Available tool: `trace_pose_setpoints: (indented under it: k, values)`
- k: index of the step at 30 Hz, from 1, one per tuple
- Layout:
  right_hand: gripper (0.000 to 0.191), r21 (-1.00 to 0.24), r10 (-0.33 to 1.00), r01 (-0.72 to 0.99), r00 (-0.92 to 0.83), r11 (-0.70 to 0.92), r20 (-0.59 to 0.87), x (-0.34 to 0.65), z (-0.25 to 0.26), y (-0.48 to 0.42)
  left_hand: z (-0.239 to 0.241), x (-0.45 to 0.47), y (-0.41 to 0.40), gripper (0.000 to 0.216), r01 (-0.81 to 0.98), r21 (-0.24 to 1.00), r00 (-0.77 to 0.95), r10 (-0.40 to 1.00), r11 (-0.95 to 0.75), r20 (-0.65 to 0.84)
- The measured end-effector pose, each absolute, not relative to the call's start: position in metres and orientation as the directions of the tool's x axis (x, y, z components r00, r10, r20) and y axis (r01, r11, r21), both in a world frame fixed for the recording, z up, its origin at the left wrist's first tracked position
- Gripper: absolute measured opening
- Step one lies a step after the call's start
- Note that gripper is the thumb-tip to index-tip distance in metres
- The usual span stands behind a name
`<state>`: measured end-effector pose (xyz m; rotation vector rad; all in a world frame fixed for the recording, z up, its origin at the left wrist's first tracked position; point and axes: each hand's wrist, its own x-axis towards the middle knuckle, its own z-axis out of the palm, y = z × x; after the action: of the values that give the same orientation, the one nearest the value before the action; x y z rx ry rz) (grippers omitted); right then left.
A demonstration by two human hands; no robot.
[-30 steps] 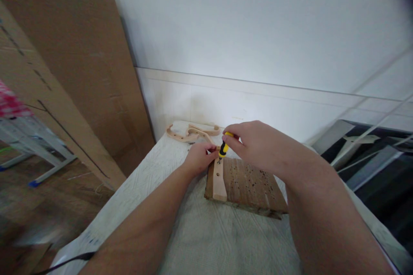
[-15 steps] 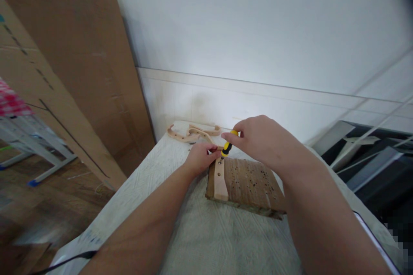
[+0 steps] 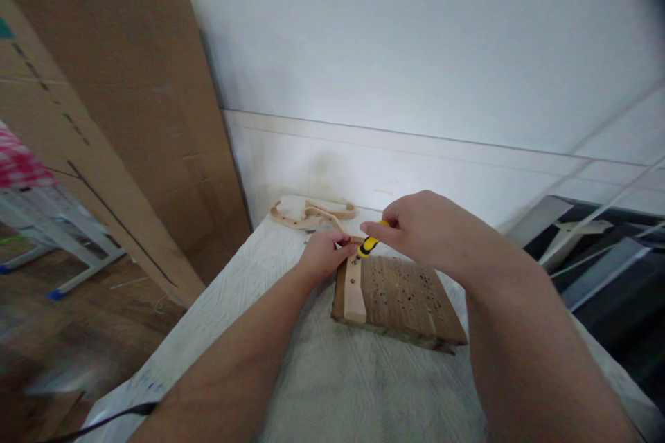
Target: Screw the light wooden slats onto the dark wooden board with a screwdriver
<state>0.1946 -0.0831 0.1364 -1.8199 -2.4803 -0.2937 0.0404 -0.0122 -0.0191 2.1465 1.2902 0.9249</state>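
A yellow and black screwdriver [image 3: 368, 245] is gripped in my right hand [image 3: 415, 225], tilted with its handle leaning right. Its tip meets the upper hole area of a pale wooden hook [image 3: 355, 301], which lies along the left side of a dark wooden board [image 3: 405, 297] dotted with small holes. My left hand [image 3: 325, 252] pinches the far end of that hook and steadies it; its fingers are closed around the wood. Another hole shows lower on the hook. Whether a screw sits under the tip is too small to tell.
Several loose curved wooden hooks [image 3: 296, 220] lie behind my left hand by the white wall [image 3: 415, 83]. The table has a pale cloth [image 3: 233, 332]. A large cardboard box [image 3: 156, 97] stands left, a stepladder [image 3: 77, 249] beyond it, and dark panels [image 3: 613, 277] lean at right.
The screwdriver has tilted further to the right, its handle lower, as my right hand shifted slightly right. My left hand, the hook and the board stay in place.
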Motion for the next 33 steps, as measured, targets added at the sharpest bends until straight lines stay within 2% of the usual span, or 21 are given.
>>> trace_pose_setpoints:
  k: [3, 6, 8, 11, 14, 16, 19, 24, 27, 33]
  values:
    - [0.056, 0.163, 0.956, 0.966, -0.229, 0.201, 0.181, 0.19, 0.135, -0.083, -0.021, 0.04, -0.011, 0.028, 0.574, 0.684, 0.331, 0.891, -0.452, 0.31]
    - [0.057, 0.154, 0.958, 0.969, -0.219, 0.192, 0.185, 0.188, 0.135, -0.084, -0.022, 0.04, -0.011, 0.028, 0.574, 0.683, 0.329, 0.891, -0.451, 0.312]
    - [0.047, 0.115, 0.95, 0.964, -0.258, 0.24, 0.175, 0.189, 0.136, -0.084, -0.021, 0.04, -0.011, 0.028, 0.577, 0.681, 0.328, 0.892, -0.45, 0.312]
    - [0.029, -0.007, 0.906, 0.913, -0.404, 0.408, 0.126, 0.193, 0.136, -0.085, -0.019, 0.04, -0.013, 0.028, 0.573, 0.686, 0.325, 0.893, -0.448, 0.311]
    - [0.026, -0.096, 0.883, 0.883, -0.442, 0.459, 0.161, 0.198, 0.135, -0.086, -0.018, 0.041, -0.013, 0.029, 0.573, 0.687, 0.317, 0.894, -0.446, 0.316]
    - [0.032, -0.097, 0.901, 0.908, -0.382, 0.407, 0.205, 0.199, 0.134, -0.086, -0.018, 0.041, -0.014, 0.028, 0.57, 0.687, 0.315, 0.892, -0.451, 0.325]
    - [0.028, -0.081, 0.914, 0.925, -0.349, 0.371, 0.207, 0.199, 0.135, -0.086, -0.019, 0.041, -0.013, 0.028, 0.561, 0.689, 0.32, 0.887, -0.46, 0.332]
    - [0.018, -0.141, 0.873, 0.866, -0.454, 0.48, 0.179, 0.203, 0.137, -0.083, -0.018, 0.04, -0.014, 0.026, 0.574, 0.662, 0.341, 0.876, -0.482, 0.341]
    - [0.023, -0.144, 0.826, 0.819, -0.524, 0.556, 0.208, 0.207, 0.134, -0.079, -0.015, 0.04, -0.016, 0.023, 0.576, 0.646, 0.355, 0.865, -0.501, 0.354]
    - [0.028, -0.14, 0.815, 0.817, -0.51, 0.559, 0.274, 0.205, 0.129, -0.074, -0.014, 0.04, -0.018, 0.022, 0.58, 0.63, 0.365, 0.856, -0.516, 0.366]
